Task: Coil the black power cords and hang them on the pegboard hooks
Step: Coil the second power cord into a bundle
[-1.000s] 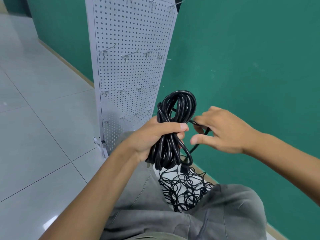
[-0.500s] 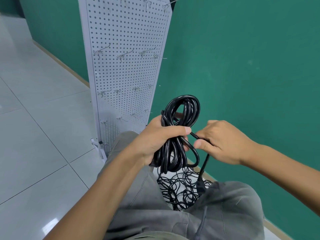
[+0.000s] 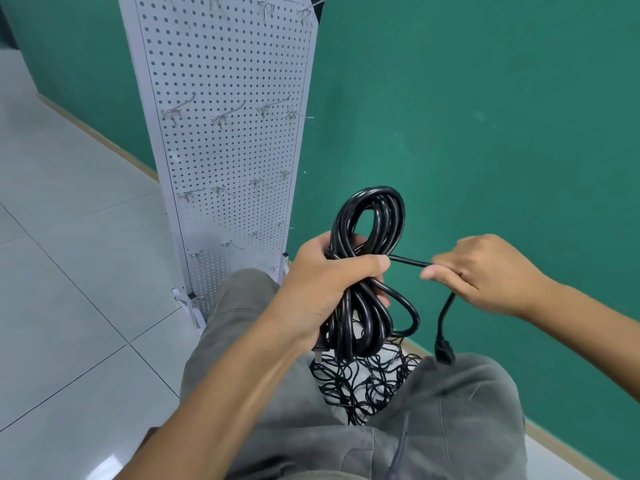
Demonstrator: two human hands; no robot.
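Observation:
My left hand (image 3: 325,285) grips a coiled black power cord (image 3: 372,216) around its middle, so loops stick out above and below the fist. My right hand (image 3: 481,271) pinches the cord's free end, stretched taut to the right of the coil. The plug (image 3: 444,353) dangles below my right hand. A white pegboard (image 3: 228,140) with several bare metal hooks (image 3: 225,116) stands upright on the floor, up and left of the coil. A tangled pile of thinner black cords (image 3: 360,386) lies on the floor between my knees.
A green wall (image 3: 485,116) runs behind and to the right of the pegboard. Pale floor tiles (image 3: 69,271) spread to the left. My knees in grey trousers (image 3: 450,410) fill the bottom of the view.
My right hand has pulled the cord's free end out to the right, away from the coil, drawing it taut. The plug now hangs below that hand. The view has shifted slightly.

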